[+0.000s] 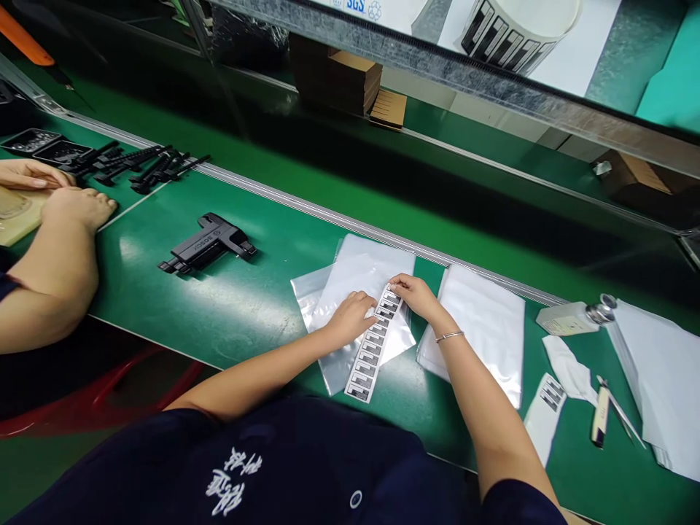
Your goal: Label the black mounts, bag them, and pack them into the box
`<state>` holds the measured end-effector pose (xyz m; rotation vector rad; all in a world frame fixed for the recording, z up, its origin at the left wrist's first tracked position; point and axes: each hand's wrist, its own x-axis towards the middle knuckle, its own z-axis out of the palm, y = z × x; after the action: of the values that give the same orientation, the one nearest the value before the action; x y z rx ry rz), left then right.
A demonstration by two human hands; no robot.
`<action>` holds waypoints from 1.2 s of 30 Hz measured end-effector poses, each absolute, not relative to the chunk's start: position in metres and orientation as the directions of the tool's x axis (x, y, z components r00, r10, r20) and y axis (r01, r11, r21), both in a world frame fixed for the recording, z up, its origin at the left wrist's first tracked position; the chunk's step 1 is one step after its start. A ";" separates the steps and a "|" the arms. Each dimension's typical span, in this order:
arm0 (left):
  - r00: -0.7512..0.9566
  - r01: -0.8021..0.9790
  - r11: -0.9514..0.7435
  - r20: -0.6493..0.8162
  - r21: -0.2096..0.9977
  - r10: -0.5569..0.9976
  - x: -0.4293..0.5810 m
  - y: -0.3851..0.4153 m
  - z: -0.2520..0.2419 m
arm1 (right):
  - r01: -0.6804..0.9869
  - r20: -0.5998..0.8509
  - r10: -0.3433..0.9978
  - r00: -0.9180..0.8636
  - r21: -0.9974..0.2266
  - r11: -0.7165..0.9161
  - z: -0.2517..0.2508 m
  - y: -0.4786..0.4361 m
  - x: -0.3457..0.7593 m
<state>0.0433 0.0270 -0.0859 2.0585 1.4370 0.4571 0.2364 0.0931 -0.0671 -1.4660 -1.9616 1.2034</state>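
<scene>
A long white strip of black-printed labels (367, 359) slants across the clear plastic bags (311, 292) in front of me. My right hand (414, 294) pinches the strip's upper end between thumb and fingers. At the strip's left edge, a little lower, my left hand (351, 318) has its fingers curled and closed on it. Right of the strip lies a stack of white plastic bags (481, 328), close by my right wrist. Further left, a black plastic part with BOSCH lettering (205, 244) rests on the green table, apart from both hands.
At right are a bottle with a metal top (574, 317), a white cloth (569, 368), a short label strip (547, 412), a cutter knife (600, 415), tweezers (623, 412) and white sheets (664, 372). A co-worker's hands (79, 208) are at left, near black parts (142, 164). A metal shelf (492, 80) overhangs.
</scene>
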 end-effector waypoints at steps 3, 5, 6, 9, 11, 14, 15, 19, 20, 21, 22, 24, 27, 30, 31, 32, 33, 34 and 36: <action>0.376 0.726 -0.252 -0.063 0.640 0.925 0.042 0.030 -0.087 | 0.545 -0.163 0.915 -0.369 -0.836 0.070 -0.067 0.092 0.236; 0.387 0.725 -0.254 -0.074 0.640 0.919 0.042 0.032 -0.088 | 0.536 -0.159 0.915 -0.371 -0.841 0.071 -0.068 0.090 0.235; 0.393 0.724 -0.255 -0.079 0.641 0.916 0.042 0.033 -0.088 | 0.532 -0.157 0.915 -0.373 -0.844 0.072 -0.068 0.090 0.234; 0.409 0.720 -0.257 -0.094 0.645 0.908 0.042 0.036 -0.086 | 0.520 -0.149 0.914 -0.378 -0.851 0.076 -0.070 0.088 0.233; 0.420 0.715 -0.256 -0.106 0.651 0.901 0.042 0.037 -0.082 | 0.510 -0.145 0.913 -0.382 -0.857 0.077 -0.071 0.086 0.233; 0.435 0.704 -0.248 -0.129 0.665 0.891 0.039 0.035 -0.072 | 0.497 -0.142 0.913 -0.383 -0.864 0.074 -0.070 0.084 0.232; 0.439 0.701 -0.241 -0.140 0.671 0.888 0.038 0.033 -0.069 | 0.493 -0.142 0.913 -0.382 -0.867 0.072 -0.070 0.083 0.232; 0.462 0.682 -0.207 -0.193 0.701 0.865 0.029 0.025 -0.059 | 0.470 -0.153 0.910 -0.386 -0.881 0.051 -0.070 0.077 0.232; 0.471 0.679 -0.206 -0.203 0.705 0.858 0.027 0.023 -0.059 | 0.467 -0.157 0.908 -0.388 -0.883 0.046 -0.070 0.076 0.231; 0.477 0.679 -0.208 -0.207 0.704 0.854 0.026 0.022 -0.060 | 0.466 -0.162 0.907 -0.389 -0.884 0.042 -0.071 0.074 0.231; 0.476 0.684 -0.213 -0.206 0.698 0.855 0.025 0.020 -0.061 | 0.468 -0.165 0.907 -0.389 -0.883 0.040 -0.071 0.073 0.231; 0.467 0.701 -0.225 -0.197 0.677 0.862 0.024 0.017 -0.066 | 0.479 -0.166 0.908 -0.384 -0.877 0.042 -0.072 0.070 0.230; 0.453 0.720 -0.242 -0.177 0.650 0.874 0.027 0.013 -0.072 | 0.504 -0.150 0.916 -0.371 -0.861 0.063 -0.073 0.066 0.229; 0.439 0.726 -0.243 -0.162 0.643 0.884 0.030 0.010 -0.074 | 0.527 -0.133 0.924 -0.359 -0.846 0.083 -0.074 0.063 0.229; 0.433 0.725 -0.238 -0.159 0.647 0.887 0.031 0.009 -0.073 | 0.532 -0.131 0.926 -0.355 -0.842 0.085 -0.075 0.062 0.229; 0.427 0.720 -0.230 -0.157 0.655 0.890 0.032 0.009 -0.073 | 0.536 -0.128 0.928 -0.350 -0.840 0.087 -0.075 0.061 0.229; 0.421 0.713 -0.220 -0.155 0.666 0.894 0.033 0.009 -0.072 | 0.538 -0.124 0.930 -0.345 -0.838 0.088 -0.076 0.060 0.229; 0.415 0.701 -0.208 -0.153 0.682 0.897 0.033 0.009 -0.071 | 0.539 -0.119 0.933 -0.339 -0.838 0.089 -0.076 0.058 0.230; 0.403 0.667 -0.177 -0.151 0.724 0.903 0.033 0.008 -0.070 | 0.536 -0.105 0.939 -0.327 -0.839 0.093 -0.077 0.056 0.231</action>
<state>0.0327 0.0084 -0.0696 1.9242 1.3399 0.4065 0.2308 0.0559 -0.0766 -1.4438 -1.9117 1.1453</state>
